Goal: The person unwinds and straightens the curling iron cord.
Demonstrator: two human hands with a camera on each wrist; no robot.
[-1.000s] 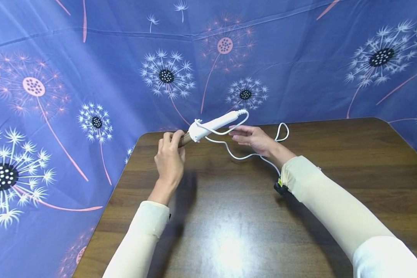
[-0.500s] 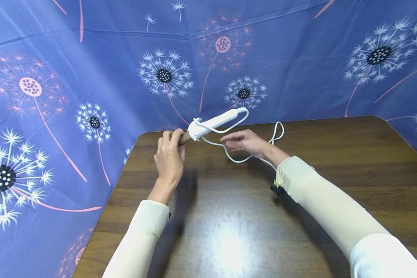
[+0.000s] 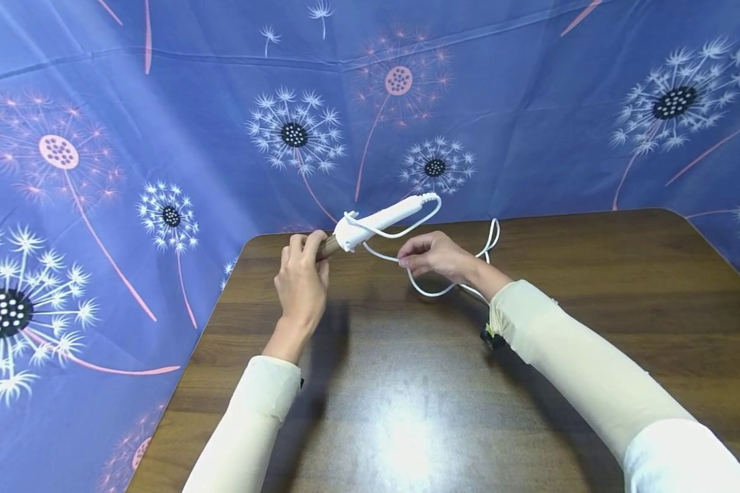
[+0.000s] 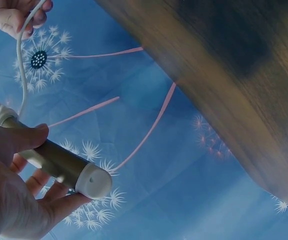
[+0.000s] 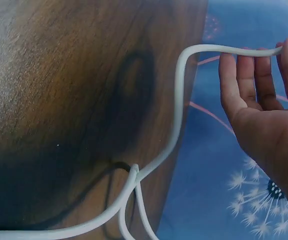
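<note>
A curling iron (image 3: 379, 222) with a white handle and a brown barrel is held up over the back of the table, handle end tilted upward to the right. My left hand (image 3: 302, 287) grips it by the barrel; in the left wrist view the thumb and fingers wrap the barrel (image 4: 64, 162), whose white tip sticks out past them. A white cord (image 3: 428, 294) leaves the handle's end, loops back by the handle and runs to my right hand (image 3: 438, 257). That hand pinches the cord between thumb and fingertips; in the right wrist view the cord (image 5: 179, 100) lies across its fingers.
The brown wooden table (image 3: 370, 383) reaches back to a blue cloth (image 3: 518, 109) printed with dandelions, which also hangs along the left. More cord loops behind and below my right wrist. A small black device (image 3: 492, 337) sits under the right cuff.
My right hand has moved a little left and down from beside the handle, and its fingers have closed on the cord. The left hand and the curling iron have stayed nearly still.
</note>
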